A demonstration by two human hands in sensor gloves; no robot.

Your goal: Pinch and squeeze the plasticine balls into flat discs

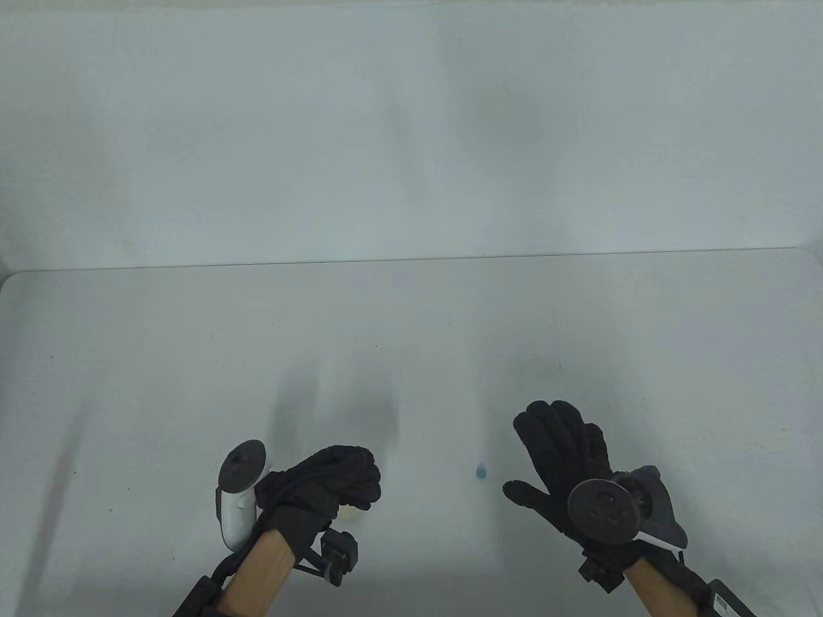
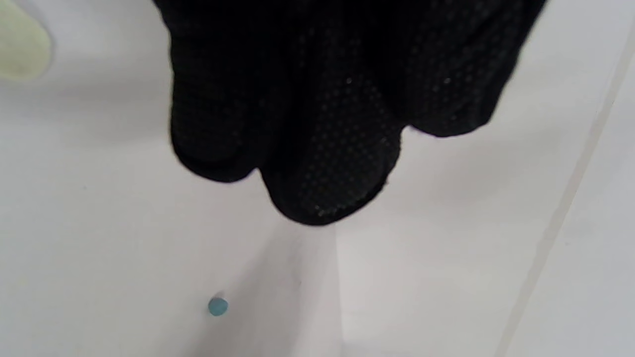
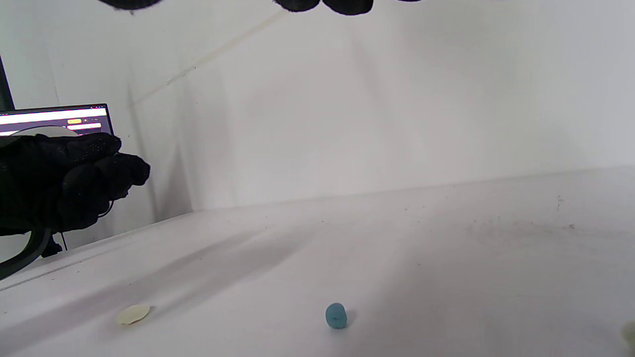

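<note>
Table view: left hand (image 1: pixel 328 485) low on the white table (image 1: pixel 161 385), fingers curled in toward the palm, loose fist, nothing seen gripped. Pale yellow disc (image 1: pixel 349 513) peeks out just under its knuckles, flat on the table; contact with the glove can't be told from here. White tracker (image 1: pixel 239 491) on the back of that hand. Right hand (image 1: pixel 566 459) spread flat and wide, thumb out to the side, fingers pointing away, palm down, holds nothing. Dark round tracker (image 1: pixel 604 504) on its back. Small blue ball (image 1: pixel 481 472) sits on the table between the two hands, nearer the right thumb, touching neither.

Left wrist view: gloved fingers (image 2: pixel 327 163) bunched together, hanging above the table, blue ball beyond them, well apart. Pale disc blurred at the top left corner.

Right wrist view: only fingertips (image 3: pixel 347 6) at the top edge, raised off the surface. Blue ball roughly round with a slight dent, alone on the table. Yellow disc lies flat to its left, and the left hand hovers above it, clear of it, curled. Laptop screen (image 3: pixel 54 121) lit behind the left hand.
</note>
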